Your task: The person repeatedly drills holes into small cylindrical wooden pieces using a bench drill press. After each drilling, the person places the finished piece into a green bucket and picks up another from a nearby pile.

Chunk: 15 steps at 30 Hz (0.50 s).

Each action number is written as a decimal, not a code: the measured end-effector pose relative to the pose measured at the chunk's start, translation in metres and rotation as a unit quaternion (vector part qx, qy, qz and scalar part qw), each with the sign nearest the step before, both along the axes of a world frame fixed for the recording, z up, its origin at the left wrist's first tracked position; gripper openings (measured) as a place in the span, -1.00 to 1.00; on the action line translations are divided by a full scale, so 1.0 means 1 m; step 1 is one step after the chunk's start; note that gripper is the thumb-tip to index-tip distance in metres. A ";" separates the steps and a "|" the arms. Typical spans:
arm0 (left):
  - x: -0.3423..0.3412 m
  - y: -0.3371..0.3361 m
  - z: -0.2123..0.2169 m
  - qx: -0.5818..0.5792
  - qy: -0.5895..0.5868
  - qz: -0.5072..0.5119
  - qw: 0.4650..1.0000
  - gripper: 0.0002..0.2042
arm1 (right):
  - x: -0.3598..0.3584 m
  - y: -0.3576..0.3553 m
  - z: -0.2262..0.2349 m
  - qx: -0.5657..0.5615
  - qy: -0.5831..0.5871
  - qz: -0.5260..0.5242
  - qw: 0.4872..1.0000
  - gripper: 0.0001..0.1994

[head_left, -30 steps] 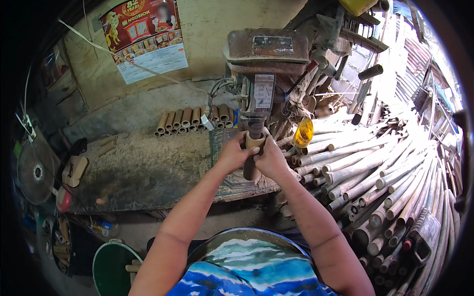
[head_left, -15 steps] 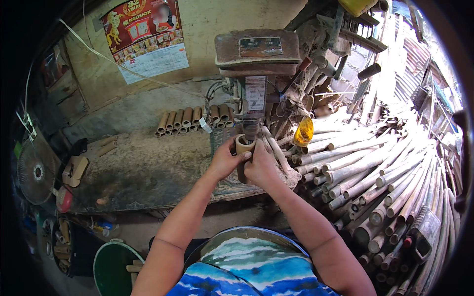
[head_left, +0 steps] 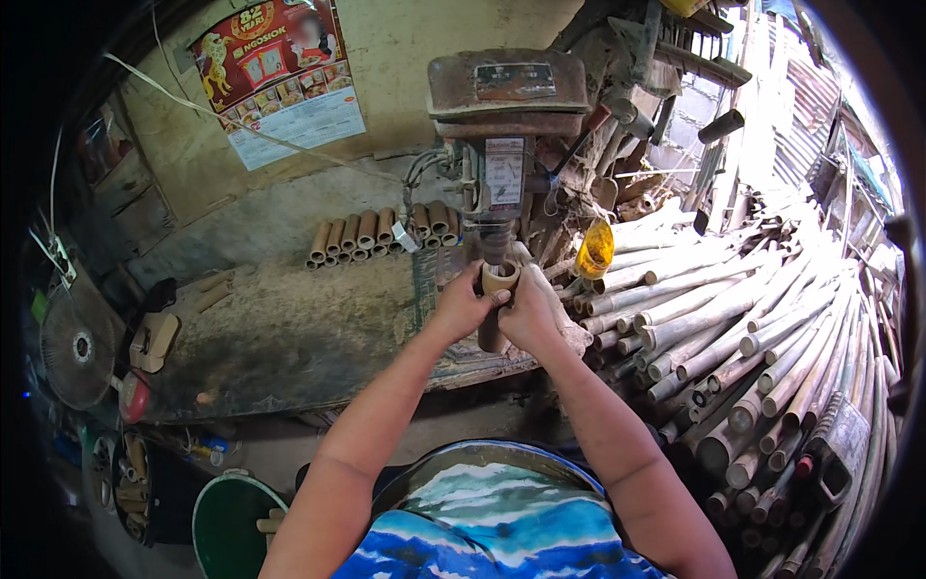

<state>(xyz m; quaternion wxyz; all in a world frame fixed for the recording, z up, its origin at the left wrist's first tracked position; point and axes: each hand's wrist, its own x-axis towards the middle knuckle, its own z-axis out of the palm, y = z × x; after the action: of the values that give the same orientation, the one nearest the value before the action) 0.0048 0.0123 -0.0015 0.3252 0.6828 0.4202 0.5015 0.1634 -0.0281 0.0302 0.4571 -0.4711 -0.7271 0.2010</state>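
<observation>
A short bamboo tube (head_left: 491,335) stands nearly upright under the chuck (head_left: 497,243) of a dusty drill press (head_left: 507,92), its round open end facing up. My left hand (head_left: 465,307) is wrapped round the tube's left side, thumb near the rim. From the right, my right hand (head_left: 531,311) grips the same tube with its fingers closed. The chuck's lower end is right above the tube's mouth; whether a bit reaches inside I cannot tell.
Cut bamboo tubes (head_left: 367,232) are stacked on the worn workbench (head_left: 289,333) by the wall. Long bamboo poles (head_left: 714,338) pile up at the right, near a hanging yellow container (head_left: 595,249). A fan (head_left: 82,345) and a green bucket (head_left: 231,521) are at the left.
Both hands have shifted slightly right with the bamboo tube, bringing its mouth more directly below the chuck. The whole view has moved a little.
</observation>
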 end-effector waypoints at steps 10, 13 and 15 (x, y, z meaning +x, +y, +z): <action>-0.015 -0.041 -0.011 -0.030 -0.047 -0.023 0.998 -0.36 | -0.018 -0.026 -0.019 -0.028 -0.008 0.022 0.999 -0.51; -0.027 -0.031 -0.014 -0.040 -0.098 -0.044 0.993 -0.34 | -0.026 -0.018 -0.014 0.007 0.016 0.047 0.999 -0.58; -0.030 -0.020 -0.012 -0.066 -0.139 -0.085 0.984 -0.31 | -0.027 -0.009 -0.011 -0.007 -0.012 0.030 0.999 -0.62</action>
<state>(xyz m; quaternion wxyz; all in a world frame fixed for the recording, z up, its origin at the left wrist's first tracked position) -0.0254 -0.0076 -0.0131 0.4665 0.6165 0.3436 0.5331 0.1363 -0.0374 0.0192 0.4392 -0.4545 -0.7448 0.2142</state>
